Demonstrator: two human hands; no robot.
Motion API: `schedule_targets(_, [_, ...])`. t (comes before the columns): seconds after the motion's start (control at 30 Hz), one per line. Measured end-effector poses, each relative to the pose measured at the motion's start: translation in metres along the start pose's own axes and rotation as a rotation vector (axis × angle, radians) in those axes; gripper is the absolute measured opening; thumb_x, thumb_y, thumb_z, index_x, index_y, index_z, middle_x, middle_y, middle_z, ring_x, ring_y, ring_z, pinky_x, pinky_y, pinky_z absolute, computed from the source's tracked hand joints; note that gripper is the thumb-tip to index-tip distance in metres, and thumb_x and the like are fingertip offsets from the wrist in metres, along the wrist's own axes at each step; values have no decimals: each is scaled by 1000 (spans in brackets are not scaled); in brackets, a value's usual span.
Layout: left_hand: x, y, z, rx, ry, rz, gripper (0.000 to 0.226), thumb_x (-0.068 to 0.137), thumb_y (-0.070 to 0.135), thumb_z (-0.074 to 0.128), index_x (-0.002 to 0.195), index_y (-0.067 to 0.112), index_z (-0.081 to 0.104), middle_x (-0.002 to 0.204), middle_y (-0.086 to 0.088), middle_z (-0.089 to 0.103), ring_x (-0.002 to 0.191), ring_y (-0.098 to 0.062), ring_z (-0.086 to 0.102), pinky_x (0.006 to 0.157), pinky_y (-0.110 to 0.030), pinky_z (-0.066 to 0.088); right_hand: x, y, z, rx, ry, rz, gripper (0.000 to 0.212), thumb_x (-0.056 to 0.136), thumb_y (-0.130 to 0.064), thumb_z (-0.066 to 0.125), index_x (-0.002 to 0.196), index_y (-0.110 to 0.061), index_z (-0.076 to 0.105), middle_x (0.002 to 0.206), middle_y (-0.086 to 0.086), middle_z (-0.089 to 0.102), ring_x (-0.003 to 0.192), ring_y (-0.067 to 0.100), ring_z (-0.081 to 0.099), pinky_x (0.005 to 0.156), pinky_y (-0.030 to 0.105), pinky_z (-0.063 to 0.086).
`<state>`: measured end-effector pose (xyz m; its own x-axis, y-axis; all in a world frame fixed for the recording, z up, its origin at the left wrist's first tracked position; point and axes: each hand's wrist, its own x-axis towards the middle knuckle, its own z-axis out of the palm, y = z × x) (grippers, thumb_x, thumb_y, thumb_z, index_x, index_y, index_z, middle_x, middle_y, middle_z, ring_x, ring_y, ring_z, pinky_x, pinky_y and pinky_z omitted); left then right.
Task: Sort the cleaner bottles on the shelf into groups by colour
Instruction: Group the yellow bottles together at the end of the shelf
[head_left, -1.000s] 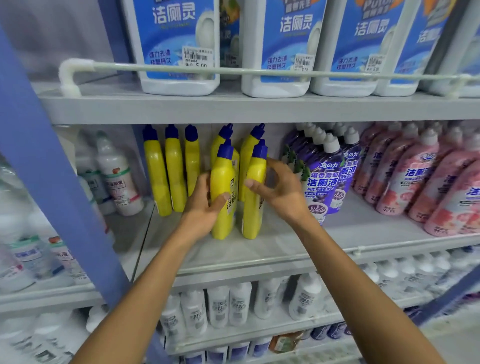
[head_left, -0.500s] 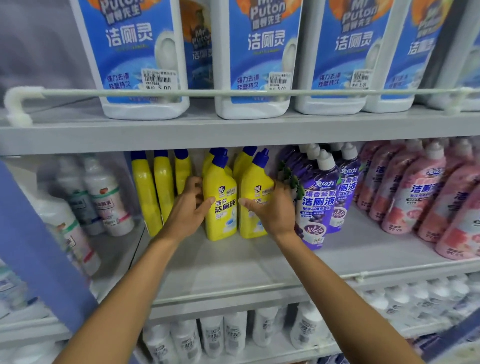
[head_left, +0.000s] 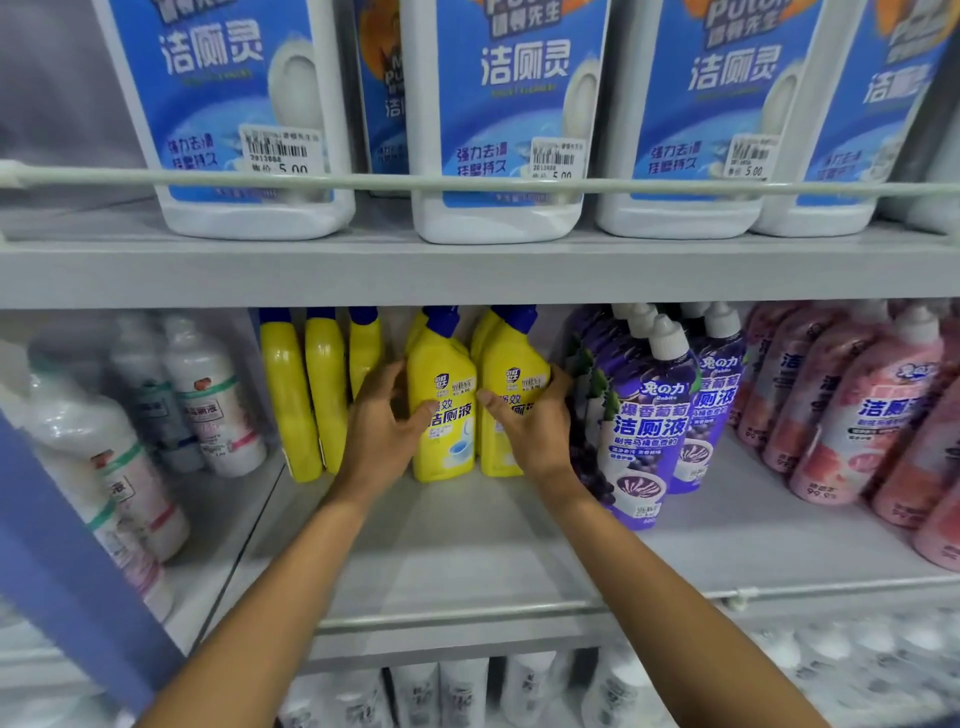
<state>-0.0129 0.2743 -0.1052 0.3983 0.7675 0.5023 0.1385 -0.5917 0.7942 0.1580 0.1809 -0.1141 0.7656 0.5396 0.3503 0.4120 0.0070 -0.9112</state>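
Several yellow cleaner bottles with blue caps stand on the grey middle shelf (head_left: 467, 561). My left hand (head_left: 382, 431) holds the left front yellow bottle (head_left: 444, 415), thumb across its label. My right hand (head_left: 530, 426) grips the right front yellow bottle (head_left: 511, 384) beside it. Both bottles stand upright, labels facing me. Three more yellow bottles (head_left: 311, 395) stand edge-on to the left. Purple bottles (head_left: 644, 415) with white caps follow on the right, then pink bottles (head_left: 872, 415).
Big white jugs with blue labels (head_left: 498, 114) fill the upper shelf behind a white rail (head_left: 467, 182). White bottles (head_left: 208, 405) stand in the neighbouring bay at left, behind a blue upright (head_left: 78, 561). More white bottles (head_left: 462, 691) sit on the lower shelf.
The two front yellow bottles have turned from edge-on to labels facing me and moved back on the shelf. Both hands stayed on them. My view has moved closer and upward.
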Motion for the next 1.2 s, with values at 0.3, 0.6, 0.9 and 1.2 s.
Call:
schedule_targets(0.3, [-2,-11,15,27,-61,-45,78,83,45,71,152,22,43,134,1,68,119,-17,68,100,-46,57,5,9,-13,69,-119,-53,83,74,-42,89,139,-18,43,125,-5,63,109,4,64,93,22,53])
schedule_targets(0.6, [1,-21,8,-76,-170,7,79,98,22,70,162,28,24,146,4,60,128,-6,62,108,-40,53,8,29,-18,134,-337,19,56,86,-6,79,134,-7,51,117,1,68,92,-14,67,75,6,51])
schedule_targets(0.9, [6,-23,22,-176,-219,-90,84,91,16,77,159,22,28,147,3,57,126,-3,62,103,-30,55,18,25,-17,183,-325,33,60,84,-32,83,134,-16,54,123,-1,71,106,4,70,92,26,58])
schedule_targets(1.2, [7,-26,24,-198,-189,-112,75,93,8,73,156,14,34,141,1,60,114,8,64,83,-11,54,16,20,-11,226,-346,35,59,89,-20,79,140,-14,49,126,2,68,106,2,68,79,12,54])
